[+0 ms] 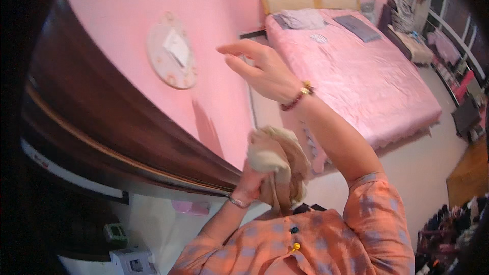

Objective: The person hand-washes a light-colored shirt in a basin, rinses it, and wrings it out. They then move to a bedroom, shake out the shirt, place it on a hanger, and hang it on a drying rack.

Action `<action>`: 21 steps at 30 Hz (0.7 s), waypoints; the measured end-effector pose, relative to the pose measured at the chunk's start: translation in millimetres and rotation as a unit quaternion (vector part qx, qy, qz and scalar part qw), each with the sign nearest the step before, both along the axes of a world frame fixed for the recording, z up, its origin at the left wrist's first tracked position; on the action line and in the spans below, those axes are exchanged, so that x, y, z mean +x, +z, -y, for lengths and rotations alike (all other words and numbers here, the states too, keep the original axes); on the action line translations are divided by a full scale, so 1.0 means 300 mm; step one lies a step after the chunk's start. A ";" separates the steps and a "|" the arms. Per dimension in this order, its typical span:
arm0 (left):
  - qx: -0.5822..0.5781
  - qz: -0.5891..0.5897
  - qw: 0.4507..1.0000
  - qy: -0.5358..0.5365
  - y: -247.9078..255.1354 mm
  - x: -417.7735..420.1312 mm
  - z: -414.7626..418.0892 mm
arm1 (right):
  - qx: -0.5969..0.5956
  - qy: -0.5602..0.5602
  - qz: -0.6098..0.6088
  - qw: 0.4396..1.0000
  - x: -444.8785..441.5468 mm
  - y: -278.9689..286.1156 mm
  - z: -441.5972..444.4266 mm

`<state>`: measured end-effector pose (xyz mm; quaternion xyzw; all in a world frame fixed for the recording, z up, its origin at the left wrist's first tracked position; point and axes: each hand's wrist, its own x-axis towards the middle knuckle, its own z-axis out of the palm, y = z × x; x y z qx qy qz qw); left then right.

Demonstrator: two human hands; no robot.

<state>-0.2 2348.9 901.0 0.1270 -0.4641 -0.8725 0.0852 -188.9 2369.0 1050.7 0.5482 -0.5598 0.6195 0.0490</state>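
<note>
My left hand (252,183) grips a bunched beige cloth (280,164) in front of my chest. Raised above the cloth, my right hand (265,70) holds nothing that I can see; its thumb and forefinger stretch left with a small gap between them. A dark red beaded bracelet (292,103) circles that wrist. Left of the right hand, an oval plaque (156,57) with flower decoration is on the pink wall (214,95). A white rectangular item (177,49) sits at its middle. The right hand appears apart from the plaque.
Dark brown wooden furniture (126,122) curves along the left. A bed (359,80) with a pink cover stands ahead on the right. Piled clothes (439,233) lie at the lower right. A pink plastic item (190,207) and a white box (131,260) are lower left.
</note>
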 end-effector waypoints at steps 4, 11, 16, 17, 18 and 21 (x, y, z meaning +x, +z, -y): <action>0.082 -0.010 0.994 0.073 -0.112 -0.097 0.025 | 0.169 -0.069 0.123 0.975 -0.009 -0.347 -0.310; 0.150 -0.029 0.985 -0.082 -0.107 -0.311 0.180 | 0.231 -0.206 0.143 0.940 0.335 -0.587 -0.388; 0.116 -0.034 0.974 -0.194 -0.199 -0.458 -0.275 | 0.246 -0.332 0.257 0.874 0.338 -0.729 -0.799; 0.093 -0.025 0.970 -0.222 -0.198 -0.501 -0.346 | 0.219 -0.324 0.316 0.865 0.327 -0.722 -0.898; 0.076 -0.016 0.967 -0.243 -0.200 -0.543 -0.411 | 0.159 -0.380 0.262 0.873 0.329 -0.694 -0.991; -0.023 -0.059 0.949 -0.308 -0.196 -0.652 -0.739 | 0.093 -0.454 0.293 0.837 0.298 -0.615 -1.424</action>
